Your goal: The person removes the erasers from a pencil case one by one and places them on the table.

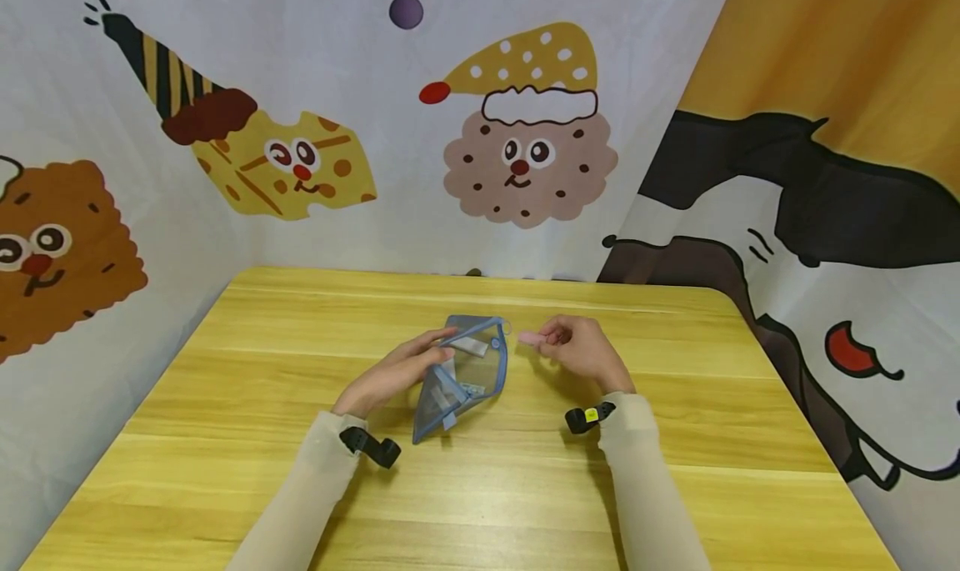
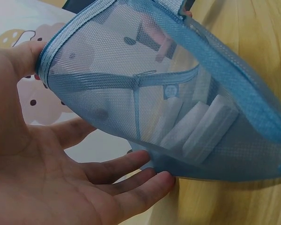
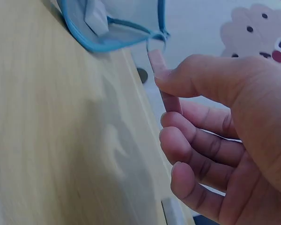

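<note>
A blue see-through mesh pouch [image 1: 491,369] with a zip edge stands tilted over the table, its mouth gaping to the right. My left hand [image 1: 397,371] holds it from the left; in the left wrist view the thumb is at the zip edge and the fingers spread along the mesh. Several white block-shaped pieces [image 2: 210,126] lie inside the pouch. My right hand [image 1: 588,350] pinches a small flat pink piece [image 3: 165,82] between thumb and index finger, just right of the pouch's mouth. A thin ring [image 1: 506,328] hangs at the pouch's corner near it.
The wooden table [image 1: 225,438] runs back to a printed cloth [image 1: 397,246] with cartoon figures, which also hangs along both sides. A black wrist camera [image 1: 371,448] is strapped on the left sleeve, another wrist camera [image 1: 588,418] on the right.
</note>
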`<state>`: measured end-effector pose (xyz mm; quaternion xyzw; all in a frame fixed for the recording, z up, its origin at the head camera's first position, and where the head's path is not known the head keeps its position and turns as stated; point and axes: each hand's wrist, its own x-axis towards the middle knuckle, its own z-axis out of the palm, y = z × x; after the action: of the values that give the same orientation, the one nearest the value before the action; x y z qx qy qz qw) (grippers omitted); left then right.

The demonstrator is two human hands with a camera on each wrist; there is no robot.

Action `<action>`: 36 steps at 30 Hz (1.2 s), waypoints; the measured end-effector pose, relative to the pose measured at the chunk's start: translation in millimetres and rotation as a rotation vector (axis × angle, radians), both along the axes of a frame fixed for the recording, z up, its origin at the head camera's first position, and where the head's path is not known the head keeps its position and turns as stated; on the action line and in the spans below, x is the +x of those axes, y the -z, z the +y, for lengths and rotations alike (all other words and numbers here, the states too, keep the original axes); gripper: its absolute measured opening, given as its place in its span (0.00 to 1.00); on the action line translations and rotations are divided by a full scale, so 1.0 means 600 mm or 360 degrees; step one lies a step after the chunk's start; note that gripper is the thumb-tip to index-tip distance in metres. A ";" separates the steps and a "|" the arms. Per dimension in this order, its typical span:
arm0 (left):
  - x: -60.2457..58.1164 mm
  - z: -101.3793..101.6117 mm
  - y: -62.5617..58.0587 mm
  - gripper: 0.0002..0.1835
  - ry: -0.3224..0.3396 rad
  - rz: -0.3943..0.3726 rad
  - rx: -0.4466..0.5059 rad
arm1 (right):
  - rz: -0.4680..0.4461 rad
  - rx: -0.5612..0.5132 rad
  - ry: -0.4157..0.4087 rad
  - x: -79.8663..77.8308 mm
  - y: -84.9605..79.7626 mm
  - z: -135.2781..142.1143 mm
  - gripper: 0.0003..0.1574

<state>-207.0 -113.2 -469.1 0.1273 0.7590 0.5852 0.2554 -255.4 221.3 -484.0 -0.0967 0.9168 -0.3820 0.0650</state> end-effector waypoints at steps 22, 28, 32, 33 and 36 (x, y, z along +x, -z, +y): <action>0.003 0.002 -0.002 0.35 -0.0005 0.0000 -0.0006 | -0.0117 0.0098 0.0306 0.002 0.007 0.103 0.17; 0.003 0.002 -0.002 0.34 -0.0003 0.0005 -0.0018 | -0.0147 0.0174 0.0293 0.005 0.002 0.115 0.19; 0.003 0.003 -0.003 0.34 -0.0006 0.0008 -0.0020 | -0.0171 0.0207 0.0283 0.007 -0.003 0.117 0.19; 0.003 0.003 -0.002 0.34 -0.0005 0.0010 -0.0022 | -0.0174 0.0212 0.0281 0.008 -0.004 0.117 0.19; 0.003 0.003 -0.002 0.34 -0.0003 0.0010 -0.0024 | -0.0183 0.0205 0.0271 0.009 -0.007 0.115 0.19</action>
<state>-205.2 -111.6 -467.8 0.1266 0.7642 0.5794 0.2535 -250.0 290.2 -479.9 0.0079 0.9391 -0.3314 0.0908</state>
